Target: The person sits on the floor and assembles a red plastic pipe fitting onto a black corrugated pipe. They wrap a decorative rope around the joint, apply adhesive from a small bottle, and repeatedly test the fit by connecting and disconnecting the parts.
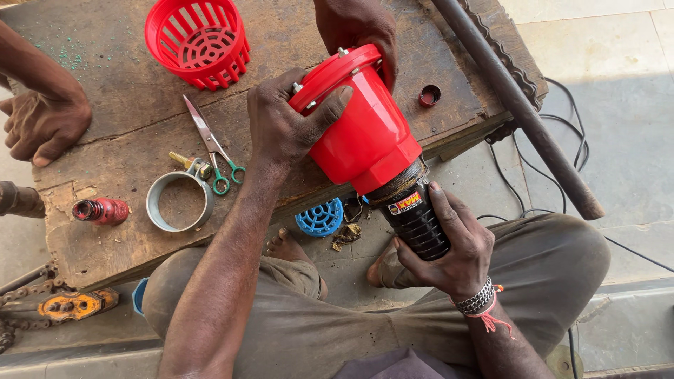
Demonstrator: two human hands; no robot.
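Left hand (284,126) clasps a red valve body (365,133) (bolted flange uppermost); right hand (453,245), just below, clasps its black threaded pipe (418,221) over the counter (119,238).

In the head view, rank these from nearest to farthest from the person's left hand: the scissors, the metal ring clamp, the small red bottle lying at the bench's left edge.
From the left hand gripping the red fitting:
1. Scissors, just left of the hand on the wooden bench.
2. Metal ring clamp, lower left, beyond the scissor handles.
3. Small red bottle, at the far left edge.
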